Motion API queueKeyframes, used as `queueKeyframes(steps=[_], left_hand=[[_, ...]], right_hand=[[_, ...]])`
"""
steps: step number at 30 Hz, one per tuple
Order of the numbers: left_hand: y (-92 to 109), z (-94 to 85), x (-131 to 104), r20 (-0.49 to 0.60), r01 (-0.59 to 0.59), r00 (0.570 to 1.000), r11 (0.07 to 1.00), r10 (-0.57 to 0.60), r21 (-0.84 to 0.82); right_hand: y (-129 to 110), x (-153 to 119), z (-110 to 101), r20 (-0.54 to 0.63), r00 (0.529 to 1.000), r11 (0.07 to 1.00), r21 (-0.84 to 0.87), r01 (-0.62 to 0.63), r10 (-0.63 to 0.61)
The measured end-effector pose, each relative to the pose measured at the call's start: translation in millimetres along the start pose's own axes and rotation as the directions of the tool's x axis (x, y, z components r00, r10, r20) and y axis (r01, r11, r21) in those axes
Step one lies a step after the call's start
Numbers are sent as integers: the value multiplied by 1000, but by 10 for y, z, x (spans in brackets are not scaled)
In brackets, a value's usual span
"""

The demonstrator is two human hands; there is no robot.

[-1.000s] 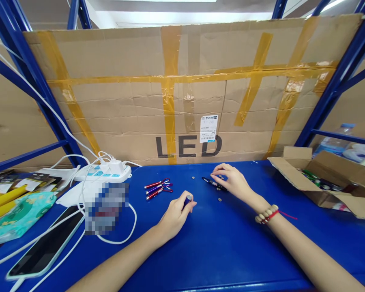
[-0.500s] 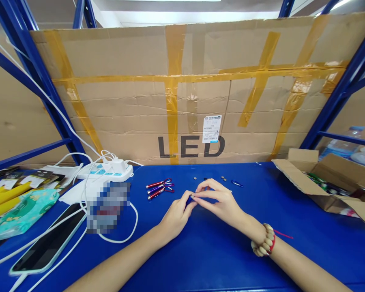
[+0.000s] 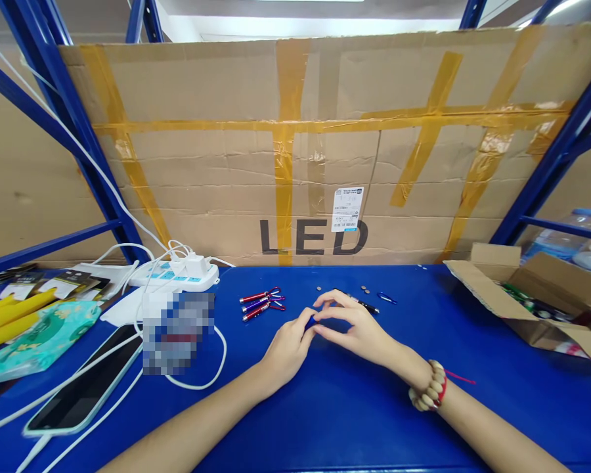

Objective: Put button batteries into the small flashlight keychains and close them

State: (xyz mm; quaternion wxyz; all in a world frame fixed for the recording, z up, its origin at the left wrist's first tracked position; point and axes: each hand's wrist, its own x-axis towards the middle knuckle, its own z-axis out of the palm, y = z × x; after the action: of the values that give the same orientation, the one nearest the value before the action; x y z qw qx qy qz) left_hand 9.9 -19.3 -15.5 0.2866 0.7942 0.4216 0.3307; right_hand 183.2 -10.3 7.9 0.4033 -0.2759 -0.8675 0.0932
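Note:
My left hand (image 3: 286, 345) is closed around a small blue metal flashlight (image 3: 310, 322), mostly hidden by the fingers. My right hand (image 3: 357, 328) pinches at its upper end, thumb and index fingertip meeting there; what sits between those tips is too small to make out. Left of the hands lie mini flashlights (image 3: 257, 305), red and purple, with small carabiner clips. Behind the right hand a black pen-like tube (image 3: 367, 305) shows in part. Small round button cells (image 3: 365, 290) and a loose blue carabiner (image 3: 387, 298) lie beyond it on the blue tabletop.
At right stands an open cardboard box (image 3: 526, 322) with small items inside. At left are a phone (image 3: 86, 378), white cables, a power strip (image 3: 201, 282), a teal packet (image 3: 39, 341) and yellow items (image 3: 24, 318). A large cardboard sheet (image 3: 217, 177) closes off the back.
The view has shifted slightly. Less of the flashlight's silvery end shows now between the fingertips, and more of the black tube is visible behind my right hand. Both hands keep nearly the same pose.

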Motion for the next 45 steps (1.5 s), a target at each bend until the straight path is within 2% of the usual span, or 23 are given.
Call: queueKeyframes(steps=[4, 6, 8, 10, 13, 18, 22, 34, 45], left_hand=[[20, -3, 11, -103, 100, 990, 995, -98, 17], [25, -5, 18, -155, 149, 977, 989, -146, 7], [27, -7, 23, -183, 165, 969, 986, -164, -6], [30, -10, 24, -193, 141, 971, 990, -142, -16], [39, -21, 21, -178, 38, 983, 999, -40, -14], [29, -30, 14, -103, -171, 980, 985, 168, -13], [0, -13, 13, -118, -279, 954, 960, 274, -27], [-2, -22, 32, -176, -294, 943, 955, 283, -40], [15, -21, 56, -184, -227, 959, 973, 217, -35]], right_hand=[[72, 20, -31, -63, 991, 993, -3, -122, 121], [156, 13, -35, -64, 983, 974, -138, -180, 173], [261, -3, -15, 15, 979, 919, -348, -186, 204], [371, -20, 30, 90, 965, 837, -522, -164, 245], [512, -31, 115, 110, 952, 758, -633, -156, 287], [619, -35, 185, 88, 948, 732, -658, -176, 306], [602, -23, 163, 101, 952, 740, -655, -155, 289], [660, 43, 187, 80, 947, 732, -655, -186, 312], [714, 85, 194, 69, 948, 748, -632, -200, 311]])
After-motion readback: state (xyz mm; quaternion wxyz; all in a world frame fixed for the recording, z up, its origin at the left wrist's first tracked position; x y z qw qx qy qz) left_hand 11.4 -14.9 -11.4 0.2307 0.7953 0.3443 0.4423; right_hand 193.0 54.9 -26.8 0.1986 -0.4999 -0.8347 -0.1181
